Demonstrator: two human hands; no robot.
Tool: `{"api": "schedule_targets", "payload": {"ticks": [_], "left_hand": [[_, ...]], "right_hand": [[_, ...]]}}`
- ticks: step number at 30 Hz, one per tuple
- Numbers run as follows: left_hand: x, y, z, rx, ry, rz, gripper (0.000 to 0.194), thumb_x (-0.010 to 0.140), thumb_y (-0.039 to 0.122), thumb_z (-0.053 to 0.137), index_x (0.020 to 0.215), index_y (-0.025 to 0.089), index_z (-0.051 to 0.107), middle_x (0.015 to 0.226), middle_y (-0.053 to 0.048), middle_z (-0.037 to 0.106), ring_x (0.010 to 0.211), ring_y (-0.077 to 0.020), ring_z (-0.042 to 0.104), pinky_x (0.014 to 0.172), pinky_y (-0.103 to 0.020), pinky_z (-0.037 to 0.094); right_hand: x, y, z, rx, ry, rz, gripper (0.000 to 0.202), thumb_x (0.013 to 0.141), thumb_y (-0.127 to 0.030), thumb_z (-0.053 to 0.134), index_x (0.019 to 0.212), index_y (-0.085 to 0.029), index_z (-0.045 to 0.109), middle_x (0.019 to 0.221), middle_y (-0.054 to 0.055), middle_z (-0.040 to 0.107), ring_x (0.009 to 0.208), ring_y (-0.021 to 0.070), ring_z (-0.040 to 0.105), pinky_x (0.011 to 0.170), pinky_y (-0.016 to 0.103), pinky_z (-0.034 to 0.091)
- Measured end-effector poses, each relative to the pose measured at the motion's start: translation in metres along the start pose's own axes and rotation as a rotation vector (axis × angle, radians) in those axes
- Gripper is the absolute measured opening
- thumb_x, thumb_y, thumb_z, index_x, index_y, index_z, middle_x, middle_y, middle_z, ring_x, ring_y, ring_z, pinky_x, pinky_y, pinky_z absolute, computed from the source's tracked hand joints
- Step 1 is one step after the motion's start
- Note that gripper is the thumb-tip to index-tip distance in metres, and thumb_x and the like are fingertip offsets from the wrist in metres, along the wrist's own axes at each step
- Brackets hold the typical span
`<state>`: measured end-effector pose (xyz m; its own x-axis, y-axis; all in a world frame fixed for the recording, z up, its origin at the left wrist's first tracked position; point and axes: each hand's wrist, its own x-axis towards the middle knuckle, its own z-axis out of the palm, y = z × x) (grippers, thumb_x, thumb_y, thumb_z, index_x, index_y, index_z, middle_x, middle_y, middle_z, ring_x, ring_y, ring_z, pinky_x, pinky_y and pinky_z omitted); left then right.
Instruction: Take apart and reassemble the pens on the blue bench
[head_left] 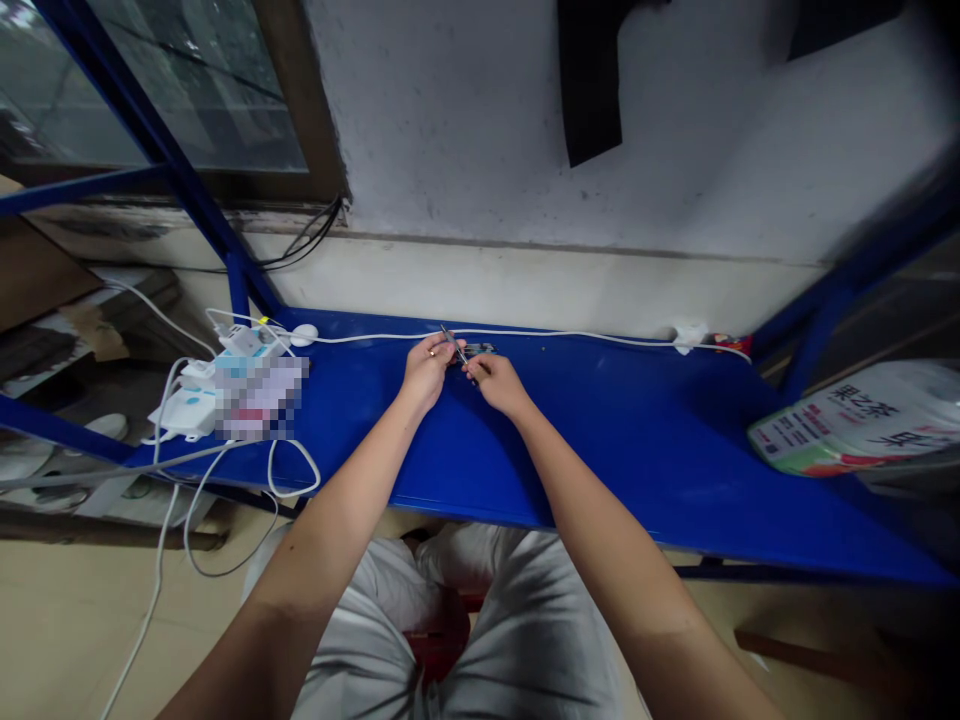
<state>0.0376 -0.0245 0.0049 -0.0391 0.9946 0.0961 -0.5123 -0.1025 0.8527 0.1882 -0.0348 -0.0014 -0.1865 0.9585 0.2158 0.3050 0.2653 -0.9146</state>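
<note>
Both hands meet above the back middle of the blue table [465, 460]. A thin, dark metallic tool [452, 340] slants between them, its tip pointing up and left. My left hand [429, 366] has its fingers closed on the tool's upper part, and a ring shows on one finger. The lower right end of the tool is pinched by my right hand [496, 380]. Just behind the fingers, several small metallic pieces [480, 349] lie on the table, partly hidden by the hands. The tool's exact kind is too small to tell.
White power strips [196, 398] with tangled cables are at the left. A white cord [555, 333] runs along the back edge to a white plug [688, 338]. On the right lies a large labelled bottle [862, 420]. Blue frame posts stand at both sides.
</note>
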Motion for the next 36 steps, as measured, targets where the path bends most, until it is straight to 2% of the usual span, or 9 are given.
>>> {"api": "schedule_targets", "payload": {"ticks": [3,8,15,19,22,30,33,36], "left_hand": [[-0.001,0.001,0.002,-0.01,-0.008,0.008,0.03,0.072,0.027,0.089,0.094,0.016,0.072,0.094,-0.009,0.079,0.083,-0.019,0.071,0.079,-0.033,0.051],[-0.002,0.001,0.002,0.032,0.019,0.032,0.025,0.072,0.023,0.09,0.089,0.017,0.073,0.077,-0.001,0.071,0.073,-0.0145,0.066,0.077,-0.03,0.05],[-0.003,0.003,0.004,-0.01,-0.03,-0.008,0.029,0.074,0.025,0.088,0.098,0.015,0.075,0.095,-0.009,0.078,0.085,-0.0198,0.072,0.081,-0.034,0.052],[-0.001,0.002,0.002,0.03,0.011,0.048,0.029,0.071,0.026,0.09,0.095,0.017,0.077,0.085,-0.004,0.076,0.079,-0.0166,0.069,0.078,-0.031,0.052],[0.0,0.002,0.0,0.03,0.028,0.036,0.028,0.068,0.024,0.092,0.091,0.017,0.078,0.083,-0.004,0.076,0.078,-0.0165,0.068,0.08,-0.032,0.052],[-0.005,0.007,0.004,-0.021,-0.07,0.005,0.025,0.074,0.024,0.088,0.095,0.015,0.077,0.094,-0.009,0.078,0.084,-0.019,0.071,0.086,-0.036,0.053],[-0.006,0.005,0.005,-0.013,-0.056,0.034,0.031,0.072,0.029,0.09,0.097,0.016,0.076,0.092,-0.008,0.078,0.084,-0.0186,0.072,0.083,-0.034,0.053],[-0.005,0.002,0.003,0.012,-0.025,0.045,0.038,0.068,0.03,0.094,0.099,0.015,0.077,0.082,-0.005,0.077,0.079,-0.0174,0.071,0.08,-0.032,0.053]], "right_hand": [[0.0,0.0,0.001,0.001,0.02,0.017,0.017,0.088,-0.025,0.056,0.079,-0.018,0.068,0.071,0.001,0.065,0.068,0.0174,0.057,0.07,0.03,0.045],[-0.002,-0.004,0.001,-0.04,0.047,-0.003,0.012,0.085,-0.026,0.06,0.078,-0.018,0.067,0.072,0.001,0.065,0.068,0.0171,0.055,0.071,0.03,0.044],[-0.002,-0.009,0.0,0.091,-0.021,0.088,0.018,0.088,-0.025,0.053,0.076,-0.018,0.064,0.069,0.001,0.062,0.064,0.0164,0.054,0.067,0.029,0.044],[-0.003,-0.01,0.0,0.037,0.025,0.042,0.013,0.086,-0.023,0.055,0.079,-0.018,0.065,0.071,0.001,0.062,0.066,0.0168,0.053,0.069,0.03,0.043],[-0.003,-0.011,0.0,0.048,0.0,0.041,0.015,0.087,-0.023,0.055,0.077,-0.019,0.064,0.069,0.0,0.061,0.065,0.0161,0.053,0.069,0.03,0.044],[-0.003,-0.011,0.003,0.257,-0.028,0.21,0.024,0.094,-0.031,0.051,0.077,-0.019,0.063,0.064,0.0,0.054,0.051,0.0127,0.044,0.051,0.027,0.036],[-0.003,-0.01,0.004,0.209,0.02,0.159,0.02,0.093,-0.033,0.053,0.081,-0.02,0.063,0.066,-0.001,0.055,0.055,0.013,0.045,0.053,0.026,0.038],[-0.003,-0.011,0.005,0.126,0.032,0.115,0.015,0.091,-0.029,0.055,0.081,-0.02,0.062,0.065,-0.001,0.055,0.058,0.014,0.047,0.056,0.026,0.039]]}}
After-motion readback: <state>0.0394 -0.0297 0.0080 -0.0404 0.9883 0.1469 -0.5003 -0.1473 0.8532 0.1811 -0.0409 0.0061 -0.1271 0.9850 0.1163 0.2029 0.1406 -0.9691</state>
